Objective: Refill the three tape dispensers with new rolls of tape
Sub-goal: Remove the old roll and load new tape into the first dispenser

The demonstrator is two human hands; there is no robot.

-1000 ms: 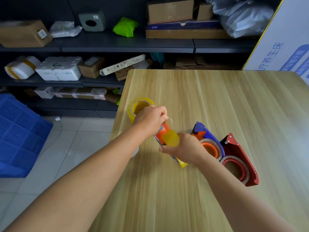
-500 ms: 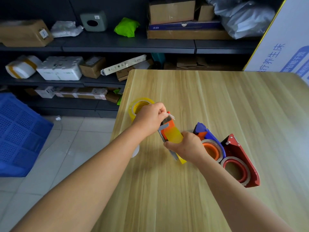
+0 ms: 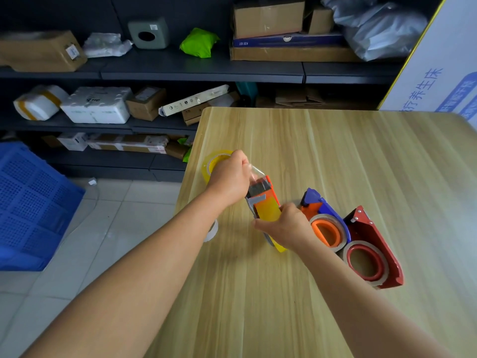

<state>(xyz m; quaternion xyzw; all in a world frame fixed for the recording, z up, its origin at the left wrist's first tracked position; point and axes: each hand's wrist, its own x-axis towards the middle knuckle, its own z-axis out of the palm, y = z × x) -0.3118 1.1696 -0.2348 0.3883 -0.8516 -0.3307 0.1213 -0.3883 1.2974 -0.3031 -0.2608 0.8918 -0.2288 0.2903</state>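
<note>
An orange tape dispenser (image 3: 265, 200) loaded with a yellowish tape roll lies on the wooden table (image 3: 335, 156). My right hand (image 3: 286, 226) grips its rear, around the roll. My left hand (image 3: 229, 179) pinches the clear loose tape end (image 3: 256, 171) at the dispenser's front, pulled up past the blade. To the right stand a blue dispenser (image 3: 325, 218) with an orange core and a red dispenser (image 3: 371, 249) with a red core, each holding only a thin brown ring. A fresh yellowish tape roll (image 3: 211, 161) lies behind my left hand, partly hidden.
A white roll-like object (image 3: 213, 231) peeks out under my left forearm at the table's left edge. Dark shelves with boxes and packages stand behind the table. A blue plastic crate (image 3: 28, 202) sits on the tiled floor at left. A white printed carton (image 3: 444, 68) stands at the right.
My left hand has drawn the tape end up and away from the dispenser's front, exposing its blade end. My right hand has stayed gripping the rear.
</note>
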